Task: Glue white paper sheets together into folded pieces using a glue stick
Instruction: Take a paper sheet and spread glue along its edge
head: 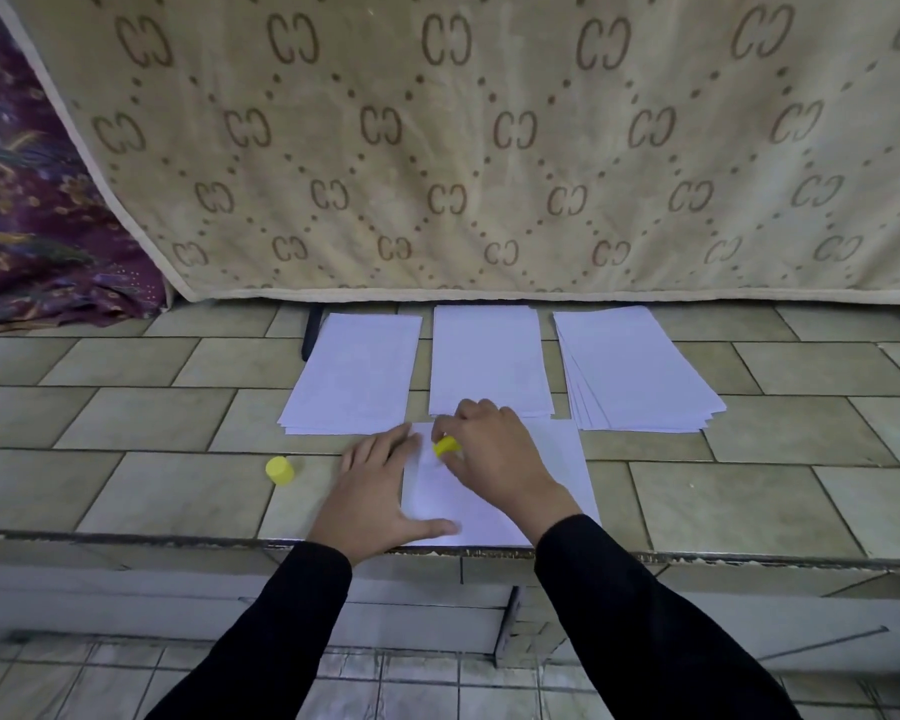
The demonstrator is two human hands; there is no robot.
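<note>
Tiled stone counter [178, 491]. Left hand [380, 491] lies open, flat, pinning white paper sheet [557, 459]; right hand [494, 449] grips yellow glue stick [446, 446] at 12 o'clock edge. Advice: keep sheet pinned, stroke evenly.

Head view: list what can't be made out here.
- Glue stick: the right hand covers all but a yellow bit; its tip is hidden.
- Near sheet: both hands, the left hand too, cover its middle; any glue on it is too faint to tell.
- Dark object behind the left stack: mostly hidden by the paper and the hanging cloth.
- Sheet counts per stack: too small to tell.
</note>
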